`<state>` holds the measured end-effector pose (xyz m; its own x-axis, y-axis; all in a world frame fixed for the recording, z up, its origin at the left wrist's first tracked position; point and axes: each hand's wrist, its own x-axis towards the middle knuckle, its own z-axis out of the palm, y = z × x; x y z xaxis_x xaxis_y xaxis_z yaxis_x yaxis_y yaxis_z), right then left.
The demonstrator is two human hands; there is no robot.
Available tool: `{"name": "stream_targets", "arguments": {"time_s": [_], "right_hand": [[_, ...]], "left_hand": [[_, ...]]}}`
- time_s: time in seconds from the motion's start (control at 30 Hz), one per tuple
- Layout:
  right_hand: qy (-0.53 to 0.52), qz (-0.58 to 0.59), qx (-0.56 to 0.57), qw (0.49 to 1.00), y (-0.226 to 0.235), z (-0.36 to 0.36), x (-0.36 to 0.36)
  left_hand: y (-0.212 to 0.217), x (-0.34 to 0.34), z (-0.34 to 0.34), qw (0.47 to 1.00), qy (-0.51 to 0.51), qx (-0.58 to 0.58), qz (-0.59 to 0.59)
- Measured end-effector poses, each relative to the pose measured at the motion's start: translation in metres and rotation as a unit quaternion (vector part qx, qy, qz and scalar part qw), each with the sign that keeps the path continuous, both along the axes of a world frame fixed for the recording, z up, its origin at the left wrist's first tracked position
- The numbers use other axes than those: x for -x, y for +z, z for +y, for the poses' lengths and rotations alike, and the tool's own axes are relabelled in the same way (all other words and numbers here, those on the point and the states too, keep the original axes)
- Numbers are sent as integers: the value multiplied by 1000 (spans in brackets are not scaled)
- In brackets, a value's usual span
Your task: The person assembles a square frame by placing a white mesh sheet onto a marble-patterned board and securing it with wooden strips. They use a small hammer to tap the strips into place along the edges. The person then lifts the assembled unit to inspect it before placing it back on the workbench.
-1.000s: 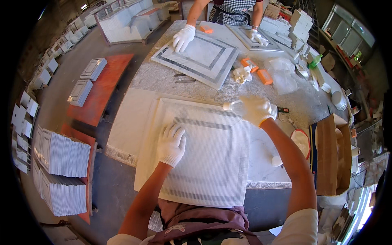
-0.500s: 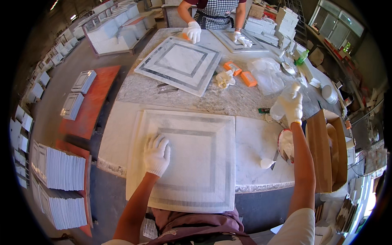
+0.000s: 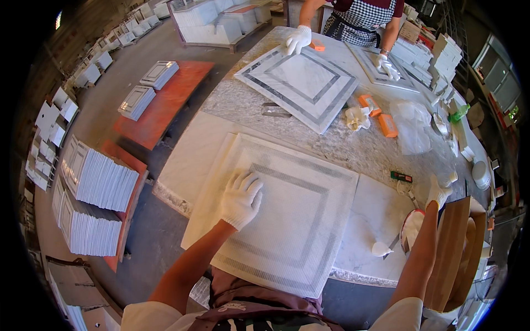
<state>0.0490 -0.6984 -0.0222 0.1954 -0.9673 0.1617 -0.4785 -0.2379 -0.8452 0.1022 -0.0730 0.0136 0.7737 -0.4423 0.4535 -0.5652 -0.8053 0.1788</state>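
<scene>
My left hand (image 3: 242, 201), in a white knit glove, lies with its fingers stretched over a square marble panel (image 3: 292, 209) covered in white mesh. Grey frame-like bands show through the mesh. The panel overhangs the table's near edge at my lap. My right hand (image 3: 440, 194), also gloved, is at the table's right side, beyond a red-rimmed bowl of white paste (image 3: 412, 226) and beside a cardboard box (image 3: 455, 254). Its fingers look closed around something with a pale tip; the rest is hidden. A small white scoop-like piece (image 3: 381, 249) lies near the bowl.
Across the table (image 3: 221, 129) a co-worker's gloved hands touch a framed marble panel (image 3: 306, 77) and another panel (image 3: 381, 66). Between us lie orange blocks (image 3: 388, 126), plastic film (image 3: 411, 127) and a green-black tool (image 3: 401, 176). Stacked panels (image 3: 102, 176) stand left.
My view has turned, shifting the scene. My right hand has come down toward the box and bowl; the translucent bottle it held no longer shows clearly. My left hand stays on the meshed panel.
</scene>
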Motion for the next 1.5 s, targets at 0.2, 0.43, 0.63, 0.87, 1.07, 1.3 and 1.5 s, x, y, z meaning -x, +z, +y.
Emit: {"name": "stream_targets", "arguments": {"time_s": [0.2,0.43,0.63,0.87,1.07,1.3,1.5], "right_hand": [[42,-54,-22,997,-6,-1,2],[85,-33,-8,996,-1,-24,28],[72,-101,208,970,84,53,19],[417,-20,234,878,81,252,-15],[515,179,207,812,70,320,-27],[572,241,252,743,39,309,-56],[579,284,239,725,38,315,-81]], "left_hand": [[-1,0,2,1000,1,7,-11],[-5,-1,0,999,-11,27,-25],[-5,3,1,999,-6,37,-35],[-15,1,10,999,4,21,-50],[-15,0,9,999,1,6,-43],[-5,-24,17,999,-48,3,9],[9,-89,5,993,-61,-76,64]]}}
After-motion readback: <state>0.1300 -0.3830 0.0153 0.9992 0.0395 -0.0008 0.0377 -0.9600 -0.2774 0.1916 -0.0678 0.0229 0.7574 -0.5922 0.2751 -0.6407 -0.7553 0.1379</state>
